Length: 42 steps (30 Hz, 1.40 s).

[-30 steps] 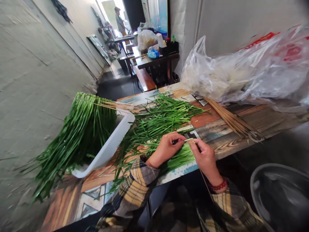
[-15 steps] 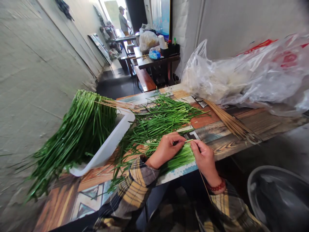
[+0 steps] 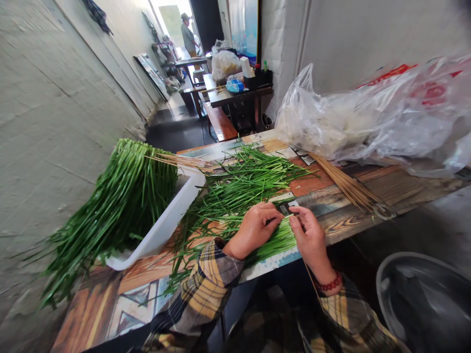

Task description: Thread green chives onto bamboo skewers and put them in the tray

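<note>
My left hand (image 3: 254, 229) is closed in a pinch on the pale end of a garlic chive, low over the table. Right beside it, my right hand (image 3: 309, 236) has its thumb against the chive ends, its index finger raised. A thin bamboo skewer (image 3: 312, 279) runs from beneath the right hand down past the wrist. Under both hands lies a row of chives (image 3: 274, 243), pale ends to the right. Behind them spreads a pile of loose chives (image 3: 253, 179). Where the skewer's tip meets the stalks is hidden by my fingers.
At left, a white tray (image 3: 165, 228) carries a thick mass of skewered chives (image 3: 136, 191) hanging over its side. Bare skewers (image 3: 342, 182) lie at right, near plastic bags (image 3: 338, 115). A grey bin (image 3: 415, 299) stands below right. A person (image 3: 188, 37) is far back.
My right index finger has lifted away from the thumb. The chive end that stretched between both hands now sits lower, by the right thumb. The left hand has barely moved.
</note>
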Tool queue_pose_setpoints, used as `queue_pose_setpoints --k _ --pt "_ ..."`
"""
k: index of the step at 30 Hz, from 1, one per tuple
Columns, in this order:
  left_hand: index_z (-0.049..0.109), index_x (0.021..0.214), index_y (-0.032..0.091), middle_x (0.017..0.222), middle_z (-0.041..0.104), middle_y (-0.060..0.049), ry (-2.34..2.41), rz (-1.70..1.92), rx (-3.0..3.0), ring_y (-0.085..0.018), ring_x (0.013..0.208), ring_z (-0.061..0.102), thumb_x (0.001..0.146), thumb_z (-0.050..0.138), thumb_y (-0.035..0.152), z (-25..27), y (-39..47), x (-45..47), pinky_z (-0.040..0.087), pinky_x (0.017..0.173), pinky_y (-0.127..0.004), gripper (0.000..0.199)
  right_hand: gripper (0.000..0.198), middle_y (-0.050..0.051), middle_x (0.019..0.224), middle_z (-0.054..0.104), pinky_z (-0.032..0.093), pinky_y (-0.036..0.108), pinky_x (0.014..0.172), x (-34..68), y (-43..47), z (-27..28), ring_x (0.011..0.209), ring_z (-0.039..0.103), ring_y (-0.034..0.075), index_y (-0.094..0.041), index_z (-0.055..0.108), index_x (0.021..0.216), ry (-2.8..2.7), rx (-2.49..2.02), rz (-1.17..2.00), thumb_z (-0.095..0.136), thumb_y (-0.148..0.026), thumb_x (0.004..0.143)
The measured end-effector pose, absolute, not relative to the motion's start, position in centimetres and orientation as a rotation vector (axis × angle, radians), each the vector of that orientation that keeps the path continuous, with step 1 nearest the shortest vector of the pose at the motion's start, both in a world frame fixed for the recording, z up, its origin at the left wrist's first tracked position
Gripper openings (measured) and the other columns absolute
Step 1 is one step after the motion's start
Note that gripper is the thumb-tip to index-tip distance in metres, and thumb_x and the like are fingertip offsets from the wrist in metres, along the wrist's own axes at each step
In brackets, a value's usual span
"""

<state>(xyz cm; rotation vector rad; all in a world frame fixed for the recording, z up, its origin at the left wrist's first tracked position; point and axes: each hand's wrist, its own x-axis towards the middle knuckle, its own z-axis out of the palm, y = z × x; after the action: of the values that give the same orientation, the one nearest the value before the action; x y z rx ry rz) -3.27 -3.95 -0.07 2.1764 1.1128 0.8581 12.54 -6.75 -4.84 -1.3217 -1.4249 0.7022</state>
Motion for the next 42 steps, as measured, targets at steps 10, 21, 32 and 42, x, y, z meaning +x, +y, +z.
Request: queue_pose_setpoints --k 10,21,32,42 --pt "0.067 0.093 0.015 0.091 0.068 -0.006 1.101 0.822 2.013 -0.015 0.084 0.060 0.088 0.049 0.024 0.5 -4.0 -3.1 0.044 0.077 -0.023 0.021 0.026 0.004 0.086 0.067 0.046 0.028 0.073 12.6 -6.9 -4.3 0.079 0.062 0.017 -0.019 0.059 0.094 -1.513 -1.276 0.577 0.039 -0.035 0.094" --pt "0.062 0.068 0.010 0.062 0.051 0.001 1.097 0.646 1.898 -0.009 0.060 0.041 0.087 0.046 0.036 1.1 -3.1 -3.4 0.034 0.057 -0.019 0.035 0.040 0.004 0.080 0.064 0.046 0.027 0.059 13.3 -7.0 -4.0 0.065 0.058 0.016 -0.019 0.055 0.117 -1.354 -1.221 0.858 0.030 -0.043 0.096" --pt "0.064 0.070 0.009 0.064 0.051 0.001 1.221 0.873 1.704 -0.009 0.060 0.040 0.080 0.056 0.045 5.7 -3.8 -4.4 0.032 0.056 -0.020 0.038 0.033 0.001 0.065 0.063 0.045 0.026 0.059 14.9 -8.3 0.0 0.059 0.061 0.016 -0.020 0.062 0.078 -1.756 -1.175 0.904 0.041 -0.041 0.092" --pt "0.065 0.078 0.010 0.067 0.055 0.000 1.187 0.976 1.704 -0.008 0.061 0.044 0.079 0.061 0.047 9.9 -5.6 -5.1 0.034 0.058 -0.020 0.038 0.031 0.000 0.064 0.062 0.045 0.024 0.055 15.6 -8.6 4.2 0.052 0.058 0.014 -0.019 0.066 0.089 -1.786 -1.099 0.799 0.042 -0.038 0.093"
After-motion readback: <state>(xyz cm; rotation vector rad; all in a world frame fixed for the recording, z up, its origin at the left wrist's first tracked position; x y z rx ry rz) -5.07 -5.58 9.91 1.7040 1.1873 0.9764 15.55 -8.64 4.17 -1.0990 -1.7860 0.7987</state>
